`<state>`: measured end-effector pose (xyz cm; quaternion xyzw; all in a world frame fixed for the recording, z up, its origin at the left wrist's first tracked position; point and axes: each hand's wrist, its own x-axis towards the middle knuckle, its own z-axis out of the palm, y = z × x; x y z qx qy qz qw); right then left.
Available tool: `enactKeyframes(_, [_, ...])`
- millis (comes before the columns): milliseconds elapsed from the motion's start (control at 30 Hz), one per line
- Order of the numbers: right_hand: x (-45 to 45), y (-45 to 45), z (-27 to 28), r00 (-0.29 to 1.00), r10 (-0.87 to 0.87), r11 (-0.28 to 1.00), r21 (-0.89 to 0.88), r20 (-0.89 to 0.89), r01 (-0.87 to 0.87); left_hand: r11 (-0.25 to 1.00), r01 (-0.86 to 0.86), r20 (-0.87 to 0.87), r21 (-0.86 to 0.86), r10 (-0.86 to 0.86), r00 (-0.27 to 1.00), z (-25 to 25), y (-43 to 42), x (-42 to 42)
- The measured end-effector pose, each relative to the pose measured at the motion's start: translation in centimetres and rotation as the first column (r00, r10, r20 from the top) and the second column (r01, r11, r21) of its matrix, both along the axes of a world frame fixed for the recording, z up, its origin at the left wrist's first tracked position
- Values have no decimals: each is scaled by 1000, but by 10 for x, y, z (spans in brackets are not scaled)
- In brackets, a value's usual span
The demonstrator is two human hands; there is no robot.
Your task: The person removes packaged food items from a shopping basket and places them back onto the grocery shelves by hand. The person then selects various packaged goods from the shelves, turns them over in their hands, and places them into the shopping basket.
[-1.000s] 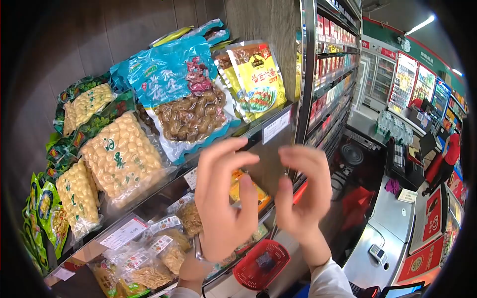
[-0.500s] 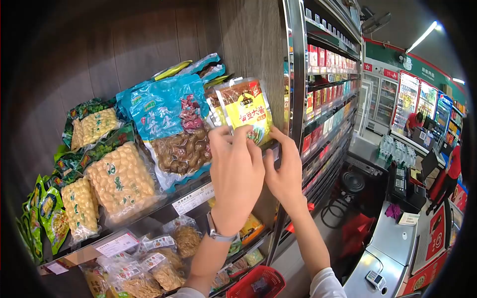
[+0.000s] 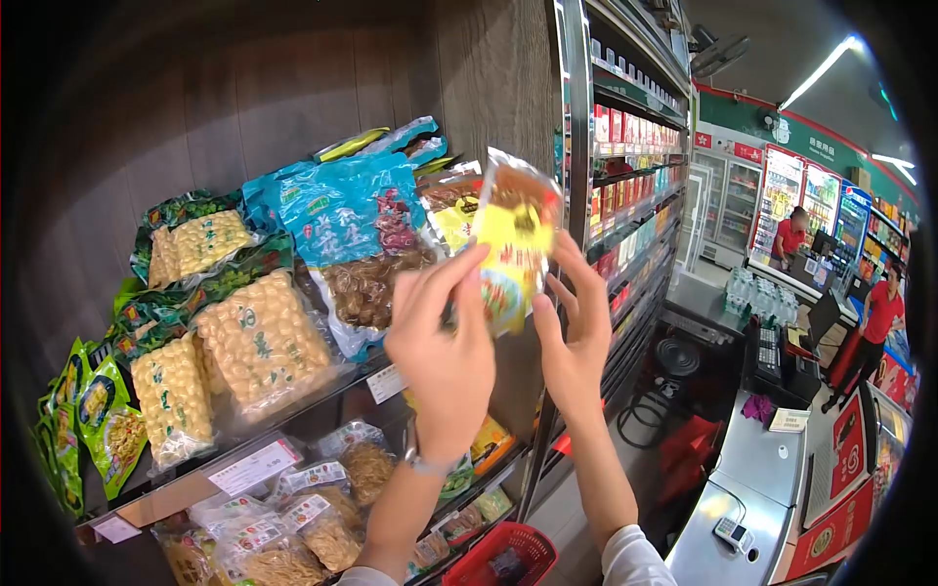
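A sauce packet (image 3: 512, 244), brown at the top and yellow below, is held upright between my hands, a little in front of the shelf and slightly blurred. My left hand (image 3: 440, 337) pinches its left edge, with a watch on the wrist below. My right hand (image 3: 581, 337) grips the lower right edge, its thumb in front and its fingers at the side. Behind the packet, a similar brown-and-yellow packet (image 3: 449, 213) stands on the shelf. To its left leans a large blue bag (image 3: 337, 220) with a clear lower part showing brown pieces.
Vacuum bags of pale round food (image 3: 262, 342) and green packets (image 3: 107, 420) fill the shelf's left. Bagged dried food (image 3: 327, 532) lies below. A red basket (image 3: 503, 557) is underneath. Right are a cabinet (image 3: 635, 132), a metal counter (image 3: 743, 479) and two people in red shirts.
The held packet has come away from the similar one on the shelf, towards me, and now tilts slightly. Both hands moved with it. My view has shifted slightly.
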<state>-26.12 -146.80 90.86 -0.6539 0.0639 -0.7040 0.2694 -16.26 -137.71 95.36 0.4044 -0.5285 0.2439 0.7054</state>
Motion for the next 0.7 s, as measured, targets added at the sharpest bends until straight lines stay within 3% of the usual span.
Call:
enactKeyframes(67, [-7,31,-2,1000,15,1000,-25,-14,-16,951,304,-322,-55,-305,896,-11,39,-6])
enactKeyframes(100, [-10,52,-8,987,160,983,101,-30,-157,940,329,-420,-85,-334,844,-17,59,-8])
enactKeyframes(167, [-8,91,-26,944,328,929,171,28,-328,939,325,-530,-114,-334,779,-35,97,-2])
enactKeyframes(200, [-10,117,-30,899,432,867,242,73,-436,941,319,-532,-113,-328,781,-41,111,0])
enactKeyframes(267, [-13,160,-47,770,632,701,360,85,-615,872,333,-634,-358,-489,599,-49,140,4])
enactKeyframes(300, [-10,179,-55,681,728,599,410,78,-688,871,329,-681,-366,-491,543,-48,155,2])
enactKeyframes(333, [-3,202,-69,556,797,409,467,235,-784,881,317,-690,-352,-473,547,-55,165,2])
enactKeyframes(400, [4,234,-77,698,707,473,654,119,-591,882,387,-740,-270,-447,502,-77,189,1])
enactKeyframes(467, [16,259,-79,794,563,538,629,227,-562,849,473,-772,-236,-459,439,-93,215,3])
enactKeyframes(533, [14,274,-63,766,577,510,607,284,-610,760,615,-724,-211,-544,425,-91,235,7])
enactKeyframes(600, [7,285,-55,748,618,440,682,242,-584,806,548,-691,-222,-527,495,-102,246,13])
enactKeyframes(667, [6,294,-52,768,617,472,702,168,-533,861,453,-565,232,-260,783,-119,271,29])
enactKeyframes(700, [6,299,-48,754,634,432,731,172,-529,807,528,-569,264,-312,761,-108,281,29])
